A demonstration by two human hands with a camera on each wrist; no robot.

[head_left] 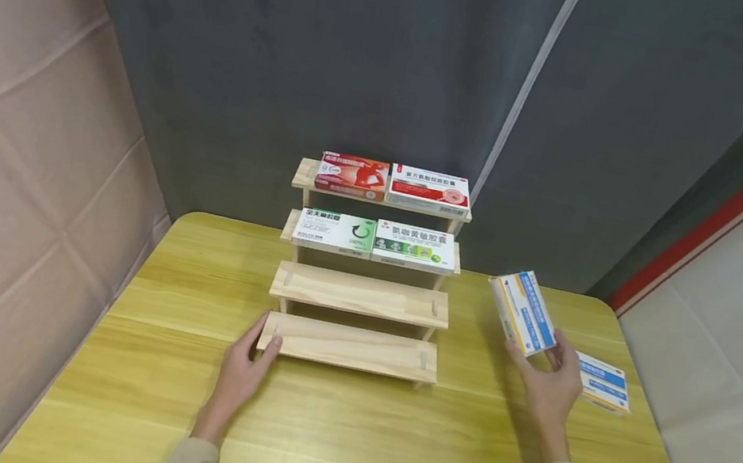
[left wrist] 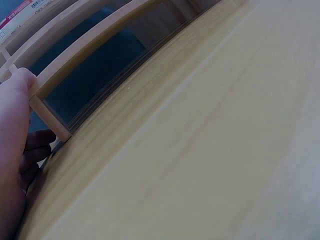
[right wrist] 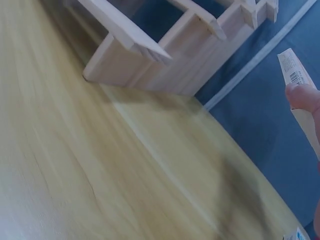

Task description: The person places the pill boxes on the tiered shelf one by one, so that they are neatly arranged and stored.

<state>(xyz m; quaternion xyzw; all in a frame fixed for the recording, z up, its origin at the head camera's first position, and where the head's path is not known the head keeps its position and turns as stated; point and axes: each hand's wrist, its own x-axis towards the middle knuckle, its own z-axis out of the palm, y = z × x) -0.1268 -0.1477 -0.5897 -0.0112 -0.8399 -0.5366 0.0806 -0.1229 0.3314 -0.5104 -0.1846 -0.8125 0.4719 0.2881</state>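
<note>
Out to the right of the stepped wooden rack (head_left: 352, 346), my right hand (head_left: 553, 389) grips a white, blue and orange medicine box (head_left: 522, 310) by its lower end. The box is tilted and held up off the table. In the right wrist view a thumb (right wrist: 301, 97) presses the side of this box (right wrist: 293, 70). My left hand (head_left: 240, 373) holds the left end of the rack's lowest step. The left wrist view has its thumb (left wrist: 24, 80) over the step's edge, with the other fingers beside the leg.
A similar blue and white box (head_left: 605, 385) lies on the table (head_left: 321, 444) behind my right hand. On the top step are a red box (head_left: 351, 176) and a red-white box (head_left: 429, 190). Two green-white boxes (head_left: 334, 232) occupy the step below. A grey partition (head_left: 345, 39) stands behind.
</note>
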